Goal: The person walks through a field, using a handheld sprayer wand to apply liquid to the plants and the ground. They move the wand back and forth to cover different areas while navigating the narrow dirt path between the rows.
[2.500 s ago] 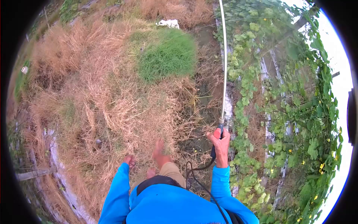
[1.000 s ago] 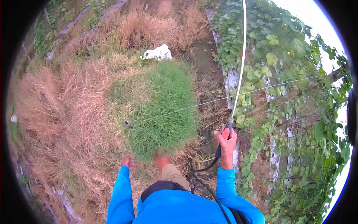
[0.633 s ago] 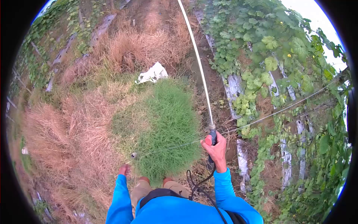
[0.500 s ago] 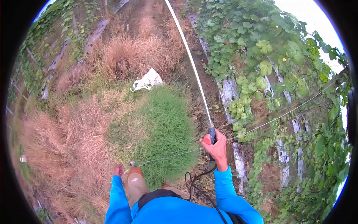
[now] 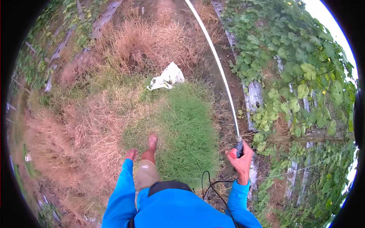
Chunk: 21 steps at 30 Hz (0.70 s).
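Observation:
My right hand (image 5: 242, 159) is wrapped round the dark handle of a spray wand (image 5: 223, 74), beside a red part at the grip. The wand's long pale tube rises from the handle and leaves the view at the top. A black hose (image 5: 217, 197) loops below the handle and runs down by my blue sleeve. My left hand (image 5: 132, 154) hangs low at my side near my leg, its fingers loosely bent and holding nothing that I can see. One bare foot (image 5: 153, 140) is out in front on the grass.
Leafy vines (image 5: 281, 45) climb along the right, over strips of pale plastic sheeting (image 5: 253, 98). A thin wire (image 5: 292, 173) crosses on the right. A crumpled white sack (image 5: 167, 77) lies ahead, between dry grass (image 5: 87, 121) and a green patch (image 5: 190, 133).
One leg has swung forward, showing a bare foot. The wand and my right hand sit farther right in view. The white sack and green patch have shifted right; the wire appears lower.

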Tool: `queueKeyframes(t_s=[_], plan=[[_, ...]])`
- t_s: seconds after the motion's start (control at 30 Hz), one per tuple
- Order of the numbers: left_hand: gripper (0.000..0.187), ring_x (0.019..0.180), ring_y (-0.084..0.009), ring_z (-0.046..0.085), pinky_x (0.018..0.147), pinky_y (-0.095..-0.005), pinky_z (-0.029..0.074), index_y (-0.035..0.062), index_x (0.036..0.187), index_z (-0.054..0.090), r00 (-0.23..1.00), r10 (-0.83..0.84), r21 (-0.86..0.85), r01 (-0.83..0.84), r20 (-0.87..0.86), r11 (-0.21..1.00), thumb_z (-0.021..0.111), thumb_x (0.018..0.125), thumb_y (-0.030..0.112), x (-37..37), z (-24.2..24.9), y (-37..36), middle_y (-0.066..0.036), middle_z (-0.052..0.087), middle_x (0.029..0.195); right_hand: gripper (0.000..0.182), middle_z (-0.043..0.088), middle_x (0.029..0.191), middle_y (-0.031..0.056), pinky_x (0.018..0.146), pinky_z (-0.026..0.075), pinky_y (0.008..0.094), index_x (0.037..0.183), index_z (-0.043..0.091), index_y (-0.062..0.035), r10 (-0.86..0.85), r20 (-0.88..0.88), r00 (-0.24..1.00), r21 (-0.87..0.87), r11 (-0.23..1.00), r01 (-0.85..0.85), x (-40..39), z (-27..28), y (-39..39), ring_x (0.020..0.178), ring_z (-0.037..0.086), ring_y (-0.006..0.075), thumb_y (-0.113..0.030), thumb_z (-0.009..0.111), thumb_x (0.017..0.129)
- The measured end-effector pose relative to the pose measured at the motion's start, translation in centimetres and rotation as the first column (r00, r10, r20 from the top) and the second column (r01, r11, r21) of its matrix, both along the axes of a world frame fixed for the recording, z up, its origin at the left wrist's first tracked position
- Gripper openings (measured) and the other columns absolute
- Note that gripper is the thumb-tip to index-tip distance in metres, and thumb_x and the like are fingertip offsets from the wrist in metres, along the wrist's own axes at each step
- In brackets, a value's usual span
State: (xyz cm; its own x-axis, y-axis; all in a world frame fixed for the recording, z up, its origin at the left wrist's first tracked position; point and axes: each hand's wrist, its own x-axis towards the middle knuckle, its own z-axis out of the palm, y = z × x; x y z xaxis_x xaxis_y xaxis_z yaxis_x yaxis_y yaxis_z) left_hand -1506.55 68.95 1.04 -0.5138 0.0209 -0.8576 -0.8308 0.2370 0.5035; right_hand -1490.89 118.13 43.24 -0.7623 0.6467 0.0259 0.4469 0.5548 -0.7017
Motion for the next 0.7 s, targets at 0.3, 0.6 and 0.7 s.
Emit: queueKeyframes(t_s=[0.3, 0.6, 0.7], plan=[[0.033, 0.058, -0.0093, 0.052, 0.048, -0.0261, 0.040, 0.0118, 0.106, 0.063, 0.995, -0.021, 0.183, 0.038, -0.095, 0.982, 0.056, 0.088, 0.038, -18.0, 5.0, 4.7, 0.002, 0.061, 0.080, 0.031, 0.044, 0.066, -0.0047, 0.054, 0.035, 0.0242, 0.073, 0.047, -0.0077, -0.152, 0.115, 0.982, -0.256, 0.950, 0.178, -18.5, 5.3, -4.6, 0.059, 0.039, 0.0079, -0.011, 0.077, 0.063], [0.039, 0.080, -0.0117, 0.059, 0.059, -0.0287, 0.044, 0.0142, 0.116, 0.060, 0.958, -0.160, 0.473, 0.257, -0.237, 0.842, 0.055, 0.088, 0.042, -23.6, 3.9, 16.7, -0.001, 0.065, 0.098, 0.041, 0.044, 0.063, -0.0014, 0.047, 0.038, 0.0231, 0.082, 0.047, -0.0065, 0.089, -0.123, 0.988, -0.640, 0.754, -0.147, -28.2, 11.6, -6.8, 0.053, 0.043, 0.0079, -0.010, 0.078, 0.055], [0.032, 0.074, -0.0121, 0.058, 0.058, -0.0288, 0.045, 0.0151, 0.109, 0.063, 0.959, -0.206, 0.430, 0.272, -0.194, 0.861, 0.058, 0.088, 0.039, -23.8, 9.6, 19.0, 0.000, 0.064, 0.091, 0.045, 0.043, 0.061, 0.0007, 0.043, 0.036, 0.0240, 0.083, 0.045, -0.0064, 0.165, -0.311, 0.936, -0.807, 0.474, -0.352, -31.7, 11.5, -9.1, 0.051, 0.043, 0.0100, -0.012, 0.079, 0.054]])
